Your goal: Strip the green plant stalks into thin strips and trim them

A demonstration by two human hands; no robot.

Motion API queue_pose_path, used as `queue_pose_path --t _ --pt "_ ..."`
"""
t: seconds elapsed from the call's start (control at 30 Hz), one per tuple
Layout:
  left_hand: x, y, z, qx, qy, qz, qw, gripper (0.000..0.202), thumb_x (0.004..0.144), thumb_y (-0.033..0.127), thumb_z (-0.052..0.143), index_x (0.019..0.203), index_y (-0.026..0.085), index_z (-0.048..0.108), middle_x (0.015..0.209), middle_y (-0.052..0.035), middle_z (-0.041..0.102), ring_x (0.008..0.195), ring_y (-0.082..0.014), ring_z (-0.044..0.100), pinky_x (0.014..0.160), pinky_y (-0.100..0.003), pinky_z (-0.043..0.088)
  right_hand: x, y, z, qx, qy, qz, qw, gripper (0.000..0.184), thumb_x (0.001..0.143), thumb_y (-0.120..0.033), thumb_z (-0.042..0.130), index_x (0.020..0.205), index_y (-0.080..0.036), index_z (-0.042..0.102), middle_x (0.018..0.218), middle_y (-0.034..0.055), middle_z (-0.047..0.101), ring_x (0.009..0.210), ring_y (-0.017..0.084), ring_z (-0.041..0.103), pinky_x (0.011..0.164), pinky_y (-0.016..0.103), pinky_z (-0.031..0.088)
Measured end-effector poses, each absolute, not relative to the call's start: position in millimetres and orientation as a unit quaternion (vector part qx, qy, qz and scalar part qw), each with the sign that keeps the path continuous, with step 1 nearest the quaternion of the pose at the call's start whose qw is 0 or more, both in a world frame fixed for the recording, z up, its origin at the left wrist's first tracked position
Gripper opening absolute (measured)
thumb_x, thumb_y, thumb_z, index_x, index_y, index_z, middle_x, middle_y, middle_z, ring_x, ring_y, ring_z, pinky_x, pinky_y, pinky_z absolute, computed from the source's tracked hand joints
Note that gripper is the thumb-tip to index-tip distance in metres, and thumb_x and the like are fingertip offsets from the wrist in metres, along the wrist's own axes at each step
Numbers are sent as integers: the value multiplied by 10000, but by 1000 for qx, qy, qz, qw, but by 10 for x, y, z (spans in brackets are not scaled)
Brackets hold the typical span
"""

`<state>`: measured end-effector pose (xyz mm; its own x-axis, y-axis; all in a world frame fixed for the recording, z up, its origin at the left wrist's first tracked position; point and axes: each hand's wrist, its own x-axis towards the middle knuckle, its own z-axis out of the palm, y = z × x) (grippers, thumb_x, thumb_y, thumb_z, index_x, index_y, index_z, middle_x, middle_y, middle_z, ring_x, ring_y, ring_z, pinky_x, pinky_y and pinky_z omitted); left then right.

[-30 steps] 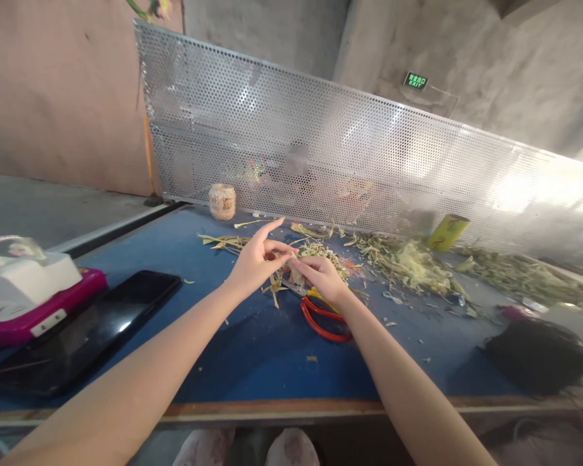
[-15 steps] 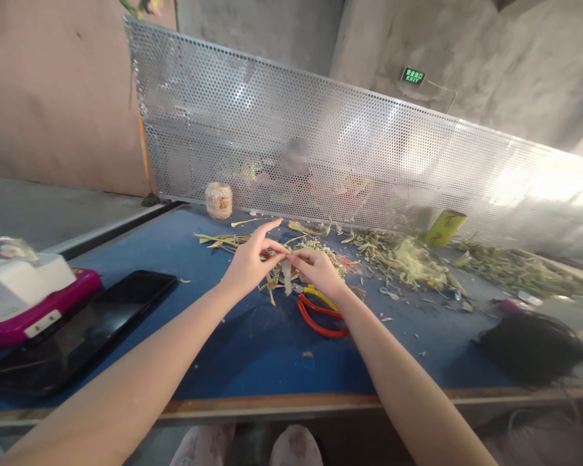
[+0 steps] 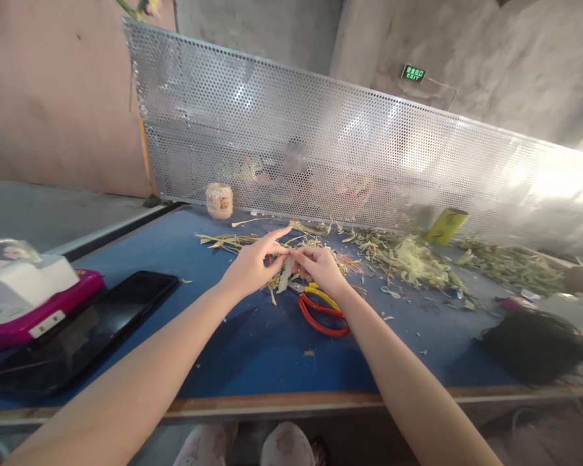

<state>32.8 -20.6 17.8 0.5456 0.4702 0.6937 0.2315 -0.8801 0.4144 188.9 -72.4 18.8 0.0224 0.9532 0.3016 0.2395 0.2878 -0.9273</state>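
I pinch a strip [image 3: 284, 277] with left grip [image 3: 253, 262] and right grip [image 3: 321, 268]. Scraps [image 3: 411, 264] lie on the table [image 3: 252, 362], so I guess lots is done, just not this strip

The word "EXIT" is shown in glowing green capitals on the lower line of a small, dark, rectangular sign [image 3: 413, 73], mounted on the rough grey concrete wall [image 3: 490, 71]. Above that word, four Chinese characters, "安全出口", are displayed in the same green. Dark marks are borne by the yellow-green cylinder [image 3: 447, 226] and the cream-coloured, barrel-shaped object [image 3: 219, 201], but no lettering can be made out on either.
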Motion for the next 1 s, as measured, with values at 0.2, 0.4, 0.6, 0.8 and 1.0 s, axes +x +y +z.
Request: queue_pose_path --t 0.2,0.4,0.6,0.8,1.0 --pt "342 -224 193 842 212 446 216 518 789 251 485 1285 197 344 898 -37 686 792 -150 625 668 -256 487 1905 -710 166 -495 -619 325 516 172 715 -315 513 691 -149 552 543 -29 541 362 29 330 370 186 250" --pt "347 -196 187 839 219 428 256 569 776 269 517 1300 227 302 906 -32 680 710 -135 610 641 -263 481 1917 -719 150 -500 -651 284 495 197 736 -333 511 735 -154 592 558 -26 546 399 42 361 401 191 280" --pt "344 -178 174 838 209 443 240 544 759 208 514 1269 211 325 834 -16 673 657 -111 581 608 -237 464 1897 -735 161 -525 -657 276 466 233 755 -338 485 643 -151 568 517 -26 532 376 39 339 397 193 275" --pt "324 -199 197 844 226 441 206 534 750 219 516 1255 235 343 842 4 670 530 -78 525 583 -231 458 1864 -745 170 -485 -641 339 488 264 760 -392 479 666 -153 542 535 -33 517 346 30 318 359 191 232" --pt "330 -184 181 849 214 440 200 515 757 245 510 1250 236 362 848 -2 676 659 -115 591 626 -243 476 1905 -710 128 -490 -636 322 502 281 752 -419 492 677 -155 556 536 -33 517 367 32 324 372 190 250"
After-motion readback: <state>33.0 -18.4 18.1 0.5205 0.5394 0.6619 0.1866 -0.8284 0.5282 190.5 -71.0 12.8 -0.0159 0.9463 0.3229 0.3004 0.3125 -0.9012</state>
